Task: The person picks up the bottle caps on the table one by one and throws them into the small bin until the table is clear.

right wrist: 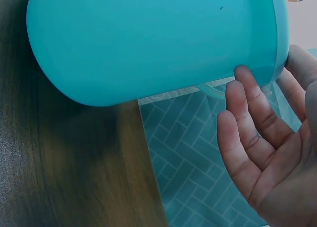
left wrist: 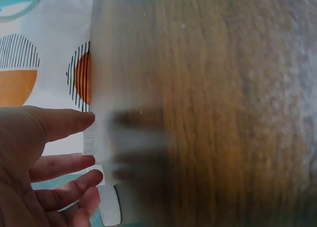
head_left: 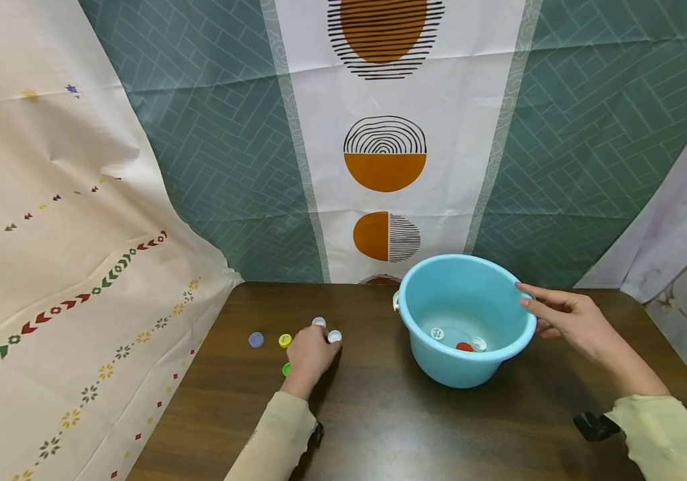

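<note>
A light blue bucket point(head_left: 460, 367) stands upright on the table, with two white bottle caps and a red bottle cap point(head_left: 464, 347) inside on its bottom. My right hand point(head_left: 569, 317) grips its right rim between thumb and fingers; the other fingers lie along the outer wall in the right wrist view. Low over the table, my left hand point(head_left: 310, 351) is beside a white bottle cap point(head_left: 334, 336) and another white cap point(head_left: 319, 322). In the left wrist view, thumb and forefinger are apart with nothing between them. Around that hand lie yellow point(head_left: 285, 340) and partly hidden green point(head_left: 286, 369) caps.
A blue cap point(head_left: 256, 339) lies farther left on the dark wooden table point(head_left: 409, 434). The bucket's white handle joint point(head_left: 395, 301) faces left. Patterned cloths hang behind the table point(head_left: 217, 167) and along its left and right sides.
</note>
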### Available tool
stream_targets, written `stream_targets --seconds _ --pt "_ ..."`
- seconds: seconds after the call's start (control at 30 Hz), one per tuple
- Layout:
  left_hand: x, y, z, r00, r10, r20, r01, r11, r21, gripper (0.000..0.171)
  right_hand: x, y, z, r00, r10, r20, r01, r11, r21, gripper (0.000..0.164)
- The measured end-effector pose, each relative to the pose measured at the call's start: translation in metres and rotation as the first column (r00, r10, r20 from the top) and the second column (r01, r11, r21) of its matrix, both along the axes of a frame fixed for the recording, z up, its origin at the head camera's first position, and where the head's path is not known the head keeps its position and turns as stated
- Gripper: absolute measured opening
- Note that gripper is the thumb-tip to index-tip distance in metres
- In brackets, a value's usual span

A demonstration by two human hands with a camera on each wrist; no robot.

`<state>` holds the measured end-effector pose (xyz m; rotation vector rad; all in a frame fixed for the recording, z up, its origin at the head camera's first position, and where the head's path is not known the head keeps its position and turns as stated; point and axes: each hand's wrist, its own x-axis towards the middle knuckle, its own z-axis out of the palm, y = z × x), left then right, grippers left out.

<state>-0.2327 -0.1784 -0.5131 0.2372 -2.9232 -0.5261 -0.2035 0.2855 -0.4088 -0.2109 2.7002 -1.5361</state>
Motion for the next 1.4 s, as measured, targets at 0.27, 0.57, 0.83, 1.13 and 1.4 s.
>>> stream_targets --seconds 0.27,0.57,0.83,1.13,1.4 --pt "0.0 0.0 0.01 0.993 -0.008 -0.118 0.019 0.995 0.095 0.018 0.0 0.0 0.001 1.0 -0.002 -0.002 0.002 1.0 -0.001 0.057" --pt "-0.001 0.006 0.017 0.968 -0.069 -0.241 0.117 0.974 0.193 0.023 0.0 0.0 -0.001 1.0 0.0 0.001 0.001 1.0 -0.012 0.057" --pt "-0.001 0.011 0.023 0.938 -0.091 -0.335 0.194 0.937 0.29 0.022 0.0 -0.001 -0.001 1.0 -0.003 0.007 0.003 1.0 -0.013 0.057" --pt "-0.003 0.017 0.03 0.902 -0.108 -0.417 0.293 0.864 0.409 0.022 -0.002 0.001 -0.002 1.0 -0.004 0.009 0.004 1.0 -0.006 0.059" --pt "-0.004 0.022 0.039 0.889 -0.067 -0.453 0.331 0.778 0.534 0.022 -0.001 0.001 -0.001 1.0 -0.008 0.017 0.008 1.0 -0.004 0.06"
